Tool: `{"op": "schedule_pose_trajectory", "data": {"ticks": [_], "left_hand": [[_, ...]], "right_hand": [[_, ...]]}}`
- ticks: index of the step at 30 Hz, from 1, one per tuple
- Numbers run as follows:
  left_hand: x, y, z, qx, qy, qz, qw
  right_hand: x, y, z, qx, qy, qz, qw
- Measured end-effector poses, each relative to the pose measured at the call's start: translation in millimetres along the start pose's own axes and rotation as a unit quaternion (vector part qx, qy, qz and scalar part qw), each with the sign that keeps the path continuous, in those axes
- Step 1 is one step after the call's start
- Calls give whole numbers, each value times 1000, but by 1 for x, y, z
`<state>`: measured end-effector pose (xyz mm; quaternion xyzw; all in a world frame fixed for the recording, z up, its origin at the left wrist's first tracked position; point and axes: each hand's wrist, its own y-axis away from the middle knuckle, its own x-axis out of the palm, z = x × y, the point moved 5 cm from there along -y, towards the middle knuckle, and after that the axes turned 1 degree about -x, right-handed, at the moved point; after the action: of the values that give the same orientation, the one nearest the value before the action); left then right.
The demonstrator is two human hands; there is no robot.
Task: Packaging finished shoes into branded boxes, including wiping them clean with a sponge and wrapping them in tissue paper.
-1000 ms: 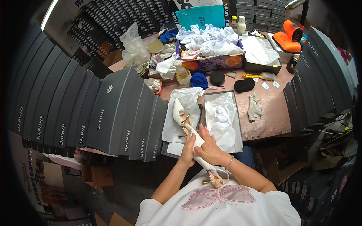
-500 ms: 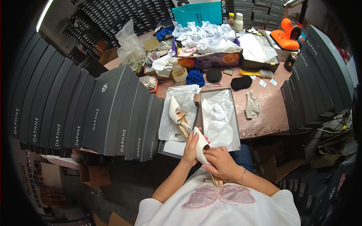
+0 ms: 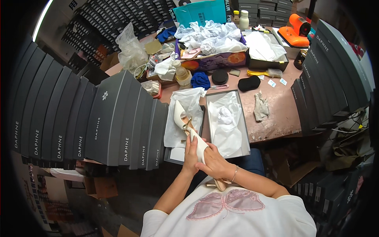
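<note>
A white pointed-toe heeled shoe [image 3: 198, 145] is held between my two hands in front of my body, its toe pointing away and its heel end close to my shirt. My left hand [image 3: 191, 156] is closed along its left side near the toe. My right hand [image 3: 215, 161] wraps the shoe's right side and opening, thumb on the near side; some of its fingers are hidden. Just beyond, a matching shoe [image 3: 180, 112] with a gold-toned strap lies on white tissue paper [image 3: 170, 130] over the left half of an open shoebox. The right half [image 3: 248, 147] holds crumpled tissue.
Grey shoeboxes [image 3: 112, 118] stand in a row at left, with another stack [image 3: 329, 75] at right. Behind are a purple carton [image 3: 215, 62] of crumpled paper, a black sponge [image 3: 249, 83], a brush [image 3: 272, 73], a blue cloth [image 3: 200, 80] and a beige cloth [image 3: 261, 107].
My right hand's fingers have moved from the shoe's opening to wrap around its side. The held shoe and both hands have shifted slightly left. The head view has tilted a little.
</note>
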<state>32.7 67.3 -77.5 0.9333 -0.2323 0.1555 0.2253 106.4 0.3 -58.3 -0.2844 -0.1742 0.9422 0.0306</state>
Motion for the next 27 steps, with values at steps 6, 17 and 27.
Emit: {"op": "schedule_pose_trajectory", "data": {"ticks": [6,17,27], "left_hand": [[24,39,46,-123,178,30,976],[1,28,55,-161,196,71,965],[2,25,29,-141,180,94,969]], "right_hand": [[-23,-4,-7,26,103,29,994],[-57,20,-16,88,-85,-33,992],[-88,-57,-140,60,160,-90,981]]}}
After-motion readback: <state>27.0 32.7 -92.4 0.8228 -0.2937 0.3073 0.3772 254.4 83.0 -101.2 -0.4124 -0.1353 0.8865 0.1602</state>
